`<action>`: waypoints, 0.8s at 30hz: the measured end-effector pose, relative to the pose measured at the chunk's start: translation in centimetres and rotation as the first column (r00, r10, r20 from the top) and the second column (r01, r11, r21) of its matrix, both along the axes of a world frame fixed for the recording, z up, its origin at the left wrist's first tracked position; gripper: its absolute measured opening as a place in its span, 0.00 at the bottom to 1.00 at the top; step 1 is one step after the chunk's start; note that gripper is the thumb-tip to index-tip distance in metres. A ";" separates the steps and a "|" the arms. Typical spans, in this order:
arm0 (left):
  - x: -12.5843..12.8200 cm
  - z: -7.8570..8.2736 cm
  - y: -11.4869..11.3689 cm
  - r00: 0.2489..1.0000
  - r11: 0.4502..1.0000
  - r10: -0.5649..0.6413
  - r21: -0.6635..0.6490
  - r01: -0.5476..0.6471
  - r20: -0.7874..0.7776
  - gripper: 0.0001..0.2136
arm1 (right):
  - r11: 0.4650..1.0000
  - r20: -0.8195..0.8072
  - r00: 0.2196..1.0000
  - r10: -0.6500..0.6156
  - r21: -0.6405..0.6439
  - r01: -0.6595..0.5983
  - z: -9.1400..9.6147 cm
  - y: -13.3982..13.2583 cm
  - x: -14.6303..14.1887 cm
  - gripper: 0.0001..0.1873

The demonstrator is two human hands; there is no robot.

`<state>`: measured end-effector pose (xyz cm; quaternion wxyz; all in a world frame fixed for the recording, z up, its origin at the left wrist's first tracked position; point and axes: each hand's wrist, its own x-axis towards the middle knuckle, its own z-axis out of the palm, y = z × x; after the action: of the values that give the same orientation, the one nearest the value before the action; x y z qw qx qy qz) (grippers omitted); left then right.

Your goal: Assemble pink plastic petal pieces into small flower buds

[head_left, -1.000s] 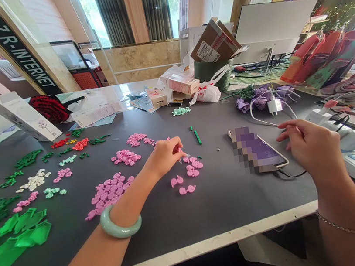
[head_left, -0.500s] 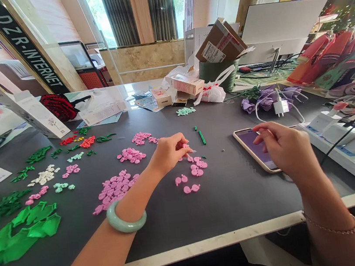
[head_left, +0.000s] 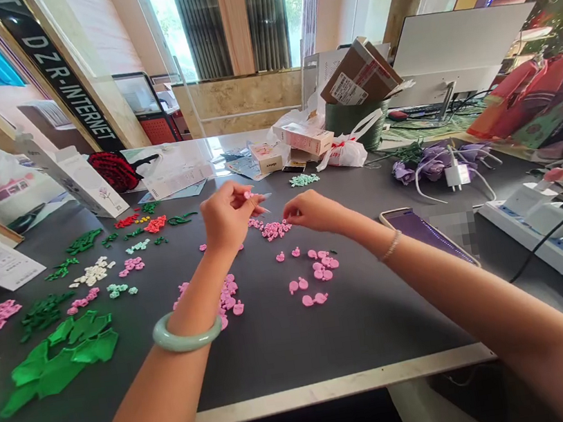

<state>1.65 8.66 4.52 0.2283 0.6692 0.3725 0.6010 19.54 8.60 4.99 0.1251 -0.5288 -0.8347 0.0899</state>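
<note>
Surface: a dark grey surface with a pale near edge spans the view, dotted with small cut pieces sorted by colour.

Left side: bright green leaf shapes lie heaped near the edge, with darker green pieces, white pieces and red pieces in separate clusters farther away.

Left hand: the left hand is raised above the surface, its grip pinched together on a small pink piece; a thin pale point shows beside it, too small to identify. A pale green bangle circles the wrist.

Right hand: the right hand reaches left, fingertips just beside the left hand's pinch and low over a pink pile — whether its grip is closed on anything, I cannot tell. A thin chain bracelet sits on the wrist.

Centre: rounded pink pieces lie scattered near, just right of the left forearm.

Right side: a phone lies face up, partly blurred, with a white power strip beyond it, and purple fabric flowers on the far side.
</note>
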 end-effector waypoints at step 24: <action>-2.8 0.5 1.7 0.954 0.965 0.261 -0.016 -0.261 0.147 0.08 | 0.997 0.015 0.999 0.035 -0.063 -0.034 -3.8 6.6 -8.1 0.04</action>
<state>-1.12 10.36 4.99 0.1726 0.5683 0.4386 0.6744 11.46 15.20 1.24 0.1001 -0.5186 -0.8415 0.1138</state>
